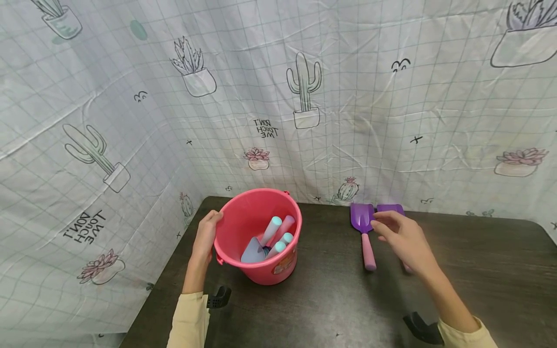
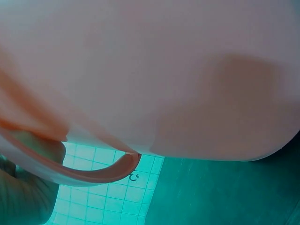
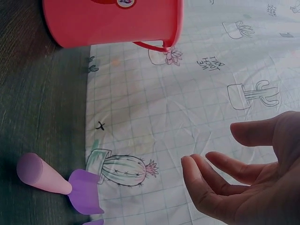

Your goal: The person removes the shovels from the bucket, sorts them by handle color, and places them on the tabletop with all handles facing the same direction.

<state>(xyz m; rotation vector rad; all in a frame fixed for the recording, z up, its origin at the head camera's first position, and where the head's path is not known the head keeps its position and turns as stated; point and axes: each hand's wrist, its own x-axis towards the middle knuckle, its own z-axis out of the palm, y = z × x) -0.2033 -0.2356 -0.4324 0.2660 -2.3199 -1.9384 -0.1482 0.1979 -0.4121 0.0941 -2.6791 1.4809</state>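
Observation:
My left hand grips the left rim of a pinkish-red bucket; its thumb side shows over the edge. Inside lie several hand tools, among them a trowel with a grey-blue blade and handles tipped in mint. In the left wrist view the bucket wall fills most of the picture, with its carrying handle beside my hand. My right hand, fingers loosely bent and holding nothing, hovers over two purple toy shovels. The left shovel shows its pink handle; my hand partly covers the right shovel.
A dark wooden table carries everything. Behind it and along its left side hangs a white gridded curtain printed with cacti. Black camera mounts sit at both wrists, the right mount low over the table.

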